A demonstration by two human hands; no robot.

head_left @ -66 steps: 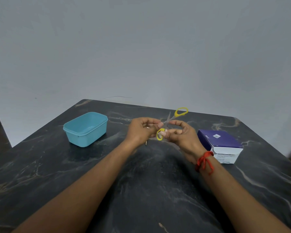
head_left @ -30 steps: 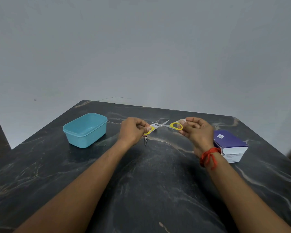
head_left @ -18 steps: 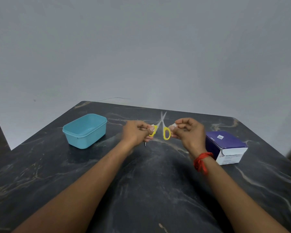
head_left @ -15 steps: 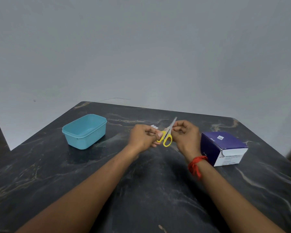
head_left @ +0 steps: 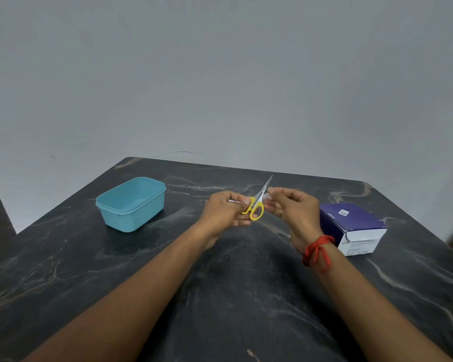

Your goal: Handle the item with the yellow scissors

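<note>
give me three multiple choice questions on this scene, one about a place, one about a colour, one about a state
1. Where does the blue tub stand on the table?
A. on the person's left, apart from both hands
B. on top of the purple box
C. under the right hand

2. What colour are the handles of the scissors?
A. red
B. yellow
C. black

3. How are the scissors' blades?
A. spread wide apart
B. closed together, tips pointing up and away
C. lying flat on the table

Answers:
1. A, the tub sits left of the left hand, with bare table between them.
2. B, both loops by the left hand's fingers are yellow.
3. B, the blades form one thin point rising beside the right hand, which pinches a small white piece against them; the purple box lies further right.
</note>
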